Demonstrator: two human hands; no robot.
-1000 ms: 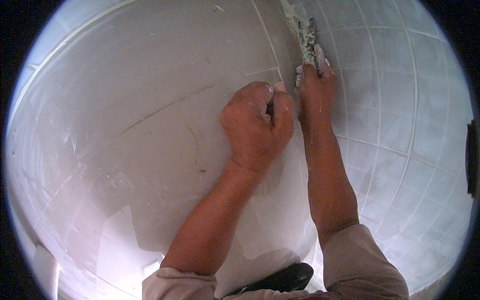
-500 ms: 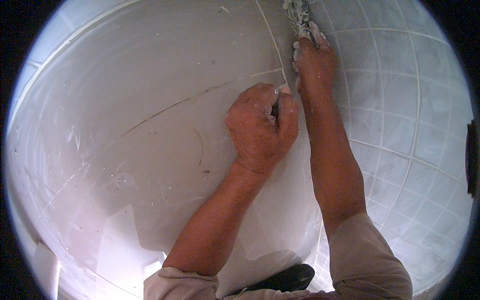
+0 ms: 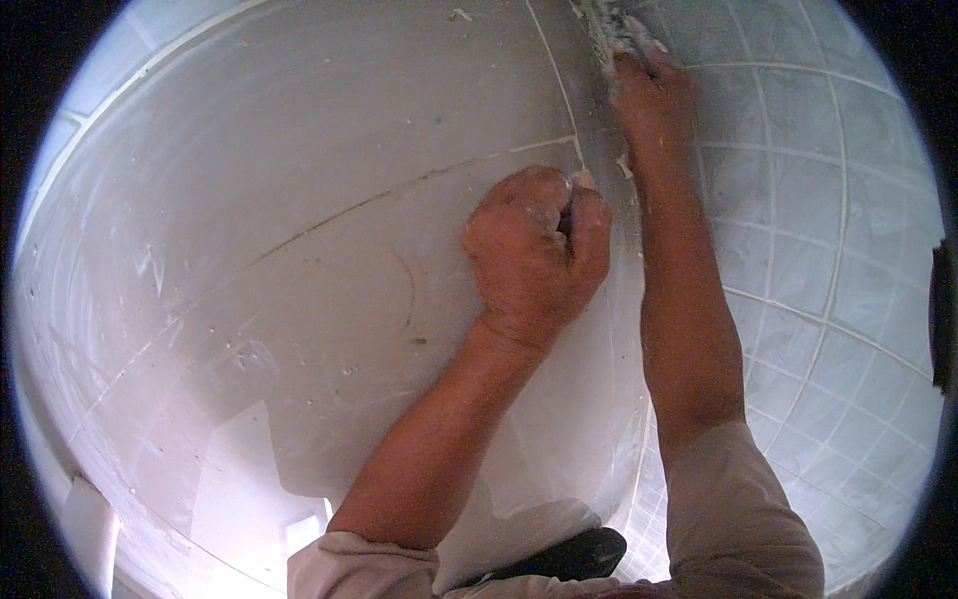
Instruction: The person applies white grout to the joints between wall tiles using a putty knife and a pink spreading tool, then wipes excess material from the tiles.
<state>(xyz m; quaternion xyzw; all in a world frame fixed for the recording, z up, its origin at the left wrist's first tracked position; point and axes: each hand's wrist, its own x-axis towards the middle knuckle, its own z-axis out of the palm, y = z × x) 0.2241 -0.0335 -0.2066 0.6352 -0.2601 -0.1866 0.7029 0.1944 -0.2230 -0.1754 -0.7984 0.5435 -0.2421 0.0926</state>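
My left hand (image 3: 534, 250) is curled into a fist against large glossy grey tiles (image 3: 329, 260), beside the joint where two grout lines meet. Whitish dust marks its fingers, and whatever they pinch is hidden. Farther off, at the upper edge, my right hand (image 3: 654, 95) grips a tool smeared with white paste (image 3: 614, 30). Its kind is hard to tell, since paste covers it and motion blurs it. That hand works along the corner between the grey tiles and the pale blue-grey gridded tiles (image 3: 788, 190).
A pale grout line (image 3: 552, 65) runs toward the left fist, and a partly dark joint (image 3: 339, 212) crosses the grey tiles. Small crumbs and white smears dot the surface. Near my body lies a dark rounded shape (image 3: 579, 554). A white edge (image 3: 130, 95) bounds the far left.
My right hand and the pasty tool have shifted a little to the right and farther away. The left fist keeps its shape, slightly to the right in the picture.
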